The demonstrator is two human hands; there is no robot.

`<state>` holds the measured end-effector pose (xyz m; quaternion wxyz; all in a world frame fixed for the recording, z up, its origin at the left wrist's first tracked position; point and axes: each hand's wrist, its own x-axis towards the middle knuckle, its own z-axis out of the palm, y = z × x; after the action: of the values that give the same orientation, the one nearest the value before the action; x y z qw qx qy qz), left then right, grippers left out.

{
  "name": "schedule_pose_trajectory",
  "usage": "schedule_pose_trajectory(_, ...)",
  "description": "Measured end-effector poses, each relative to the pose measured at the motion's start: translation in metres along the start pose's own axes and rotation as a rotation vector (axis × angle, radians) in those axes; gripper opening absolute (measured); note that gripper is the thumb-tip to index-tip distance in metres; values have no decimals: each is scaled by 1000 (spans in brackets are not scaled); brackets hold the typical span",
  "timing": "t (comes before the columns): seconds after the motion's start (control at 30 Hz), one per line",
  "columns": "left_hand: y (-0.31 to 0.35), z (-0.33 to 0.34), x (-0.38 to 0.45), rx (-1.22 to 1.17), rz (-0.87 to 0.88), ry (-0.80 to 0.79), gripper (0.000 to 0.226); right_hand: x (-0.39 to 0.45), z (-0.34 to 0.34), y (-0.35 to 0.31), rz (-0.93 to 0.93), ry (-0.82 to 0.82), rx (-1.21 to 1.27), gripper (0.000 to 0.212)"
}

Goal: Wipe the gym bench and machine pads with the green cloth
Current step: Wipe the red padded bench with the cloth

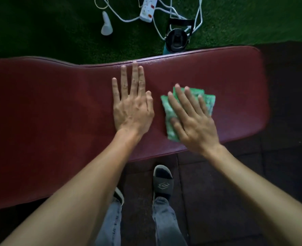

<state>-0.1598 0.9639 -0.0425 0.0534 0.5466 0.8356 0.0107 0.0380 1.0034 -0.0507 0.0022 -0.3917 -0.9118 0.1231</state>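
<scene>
A long dark-red padded gym bench (pixel 49 112) runs across the view from left to right. My left hand (pixel 131 105) lies flat on its middle, fingers spread, holding nothing. Just to the right, my right hand (pixel 191 121) presses flat on a folded green cloth (pixel 208 102) that lies on the pad near the bench's right end. The cloth shows beyond my fingertips and along my thumb side; the rest is under my palm.
Beyond the bench, on green turf, lie a white power strip (pixel 148 10) with tangled white cables, a white handheld device (pixel 106 24) and a dark-lidded bottle (pixel 176 39) right against the bench's far edge. My legs and a black slide sandal (pixel 162 181) stand on dark floor tiles below.
</scene>
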Motion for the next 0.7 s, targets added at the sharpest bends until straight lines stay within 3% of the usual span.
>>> schedule_pose_trajectory(0.03, 0, 0, 0, 3, 2, -3, 67, -21, 1, 15, 22, -9, 3, 61)
schedule_pose_trajectory(0.1, 2, 0, 1, 26, 46, -8, 67, -32, -1, 55, 252, 17, 55, 62)
schedule_pose_trajectory(0.2, 3, 2, 0, 68, 134, -14, 65, 13, -7, 87, 603, 78, 130, 64)
schedule_pose_trajectory(0.27, 3, 2, 1, 78, 140, -11, 65, 53, -11, 74, 595, 118, 149, 63)
schedule_pose_trajectory(0.33, 4, 1, 1, 85, 134, -8, 66, 65, -10, 49, 429, 122, 147, 63)
schedule_pose_trajectory(0.47, 20, -3, 5, -14, 79, -14, 70, -3, -2, 40, 120, 35, 52, 62)
schedule_pose_trajectory(0.57, 62, 1, 15, -106, 220, -40, 71, -37, -3, 86, 355, 52, 86, 62)
schedule_pose_trajectory(0.63, 92, 7, 23, -91, 297, -41, 69, -18, -6, 112, 571, 83, 106, 64)
schedule_pose_trajectory(0.7, 107, 13, 27, -51, 264, -23, 69, 22, -9, 118, 685, 137, 131, 64)
